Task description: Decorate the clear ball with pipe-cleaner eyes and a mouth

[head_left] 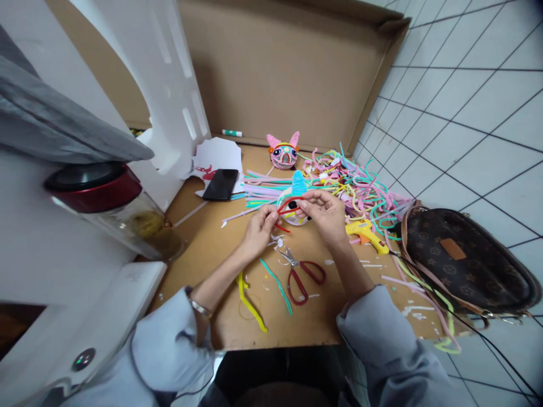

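Between my two hands a red pipe cleaner [283, 228] is bent into a loop. My left hand [259, 228] pinches it at the left, where a loose tail hangs down. The fingertips of my right hand [326, 213] close on its other end. Just behind them is a round white craft head [283, 196] with a blue ear and a black eye, partly hidden by my hands. Red-handled scissors [299, 274] lie partly spread below my hands. A teal pipe cleaner [278, 286] and a yellow one [251, 302] rest to their left.
A finished-looking pink-eared head [284, 154] stands at the back. Tangled pipe cleaners [360, 186] spread right, near a yellow glue gun [367, 234] with a cord. A brown handbag [466, 257] sits at the right edge; a phone [221, 185] and a glass bottle [139, 226] are left.
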Demonstrator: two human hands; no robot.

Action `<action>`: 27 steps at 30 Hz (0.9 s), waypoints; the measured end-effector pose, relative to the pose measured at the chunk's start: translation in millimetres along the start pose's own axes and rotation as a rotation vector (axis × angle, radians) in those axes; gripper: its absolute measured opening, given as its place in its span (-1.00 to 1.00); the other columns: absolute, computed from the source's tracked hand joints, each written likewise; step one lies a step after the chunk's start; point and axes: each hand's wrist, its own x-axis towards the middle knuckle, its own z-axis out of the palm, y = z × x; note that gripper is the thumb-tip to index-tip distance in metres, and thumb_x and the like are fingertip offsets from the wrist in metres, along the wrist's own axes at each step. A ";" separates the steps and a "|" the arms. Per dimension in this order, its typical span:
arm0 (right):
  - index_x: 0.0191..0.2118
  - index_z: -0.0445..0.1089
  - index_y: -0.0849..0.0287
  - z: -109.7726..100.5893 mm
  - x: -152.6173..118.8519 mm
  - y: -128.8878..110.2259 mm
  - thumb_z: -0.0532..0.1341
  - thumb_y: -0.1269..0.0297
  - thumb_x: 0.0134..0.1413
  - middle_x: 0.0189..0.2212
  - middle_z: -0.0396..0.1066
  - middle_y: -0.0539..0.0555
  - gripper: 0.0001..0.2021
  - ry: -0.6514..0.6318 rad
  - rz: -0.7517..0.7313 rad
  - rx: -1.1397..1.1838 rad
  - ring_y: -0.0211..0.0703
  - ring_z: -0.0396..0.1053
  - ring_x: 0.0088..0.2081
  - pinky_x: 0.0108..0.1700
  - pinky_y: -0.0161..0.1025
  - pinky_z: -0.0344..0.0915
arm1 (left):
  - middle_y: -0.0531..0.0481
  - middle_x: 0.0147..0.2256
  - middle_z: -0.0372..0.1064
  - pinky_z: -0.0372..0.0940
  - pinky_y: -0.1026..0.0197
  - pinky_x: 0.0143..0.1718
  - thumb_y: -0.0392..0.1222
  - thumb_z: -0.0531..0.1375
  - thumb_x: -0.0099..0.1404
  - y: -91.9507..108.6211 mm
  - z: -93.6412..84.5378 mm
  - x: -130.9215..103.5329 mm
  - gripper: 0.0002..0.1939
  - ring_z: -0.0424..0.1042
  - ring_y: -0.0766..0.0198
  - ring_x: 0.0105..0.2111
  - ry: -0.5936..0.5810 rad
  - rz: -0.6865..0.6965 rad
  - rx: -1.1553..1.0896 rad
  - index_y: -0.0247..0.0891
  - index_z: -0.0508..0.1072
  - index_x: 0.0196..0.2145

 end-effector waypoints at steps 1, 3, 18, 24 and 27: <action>-0.29 0.40 0.13 -0.2 -1.7 -1.6 0.32 0.13 -0.03 -0.40 0.47 0.01 -0.77 0.022 -0.083 -0.116 -0.20 0.45 -0.41 -0.33 -0.23 0.40 | 0.03 -0.46 0.31 0.19 0.24 -0.38 0.05 0.03 0.37 0.3 -1.8 0.0 -0.69 0.25 0.29 -0.46 0.022 0.042 0.089 -0.22 0.27 -0.39; -0.18 0.42 0.12 0.6 -6.7 -7.4 0.23 0.21 0.10 -0.24 0.47 0.10 -0.82 0.054 -0.318 -0.428 -0.10 0.43 -0.21 -0.18 -0.15 0.37 | 0.01 -0.44 0.30 0.17 0.22 -0.34 -0.07 -0.04 0.41 2.2 -6.6 0.7 -0.75 0.25 0.26 -0.42 0.054 0.150 0.318 -0.22 0.27 -0.37; -0.26 0.55 0.18 11.9 -17.8 -2.8 0.12 0.32 0.25 -0.36 0.45 0.10 -0.77 -0.314 -0.410 -0.904 -0.13 0.32 -0.28 -0.18 -0.21 0.17 | -0.10 -0.36 0.38 0.10 0.12 -0.27 -0.15 -0.05 0.46 14.2 -23.5 6.8 -0.73 0.29 0.15 -0.33 -0.008 0.689 0.954 -0.28 0.35 -0.31; -0.35 0.54 0.20 15.1 -19.2 -2.3 0.12 0.33 0.22 -0.46 0.38 0.05 -0.75 -0.314 -0.371 -0.740 -0.22 0.29 -0.39 -0.29 -0.28 0.15 | -0.10 -0.38 0.36 0.10 0.11 -0.29 -0.16 -0.07 0.46 20.7 -24.4 5.4 -0.73 0.27 0.16 -0.34 0.005 0.677 0.890 -0.25 0.32 -0.34; -0.39 0.54 0.19 17.8 -20.6 -0.9 0.13 0.33 0.20 -0.51 0.34 0.02 -0.75 -0.277 -0.374 -0.677 -0.25 0.26 -0.43 -0.34 -0.29 0.13 | -0.09 -0.38 0.35 0.11 0.11 -0.30 -0.18 -0.06 0.45 20.0 -24.0 5.5 -0.75 0.27 0.17 -0.35 0.006 0.668 0.850 -0.24 0.31 -0.35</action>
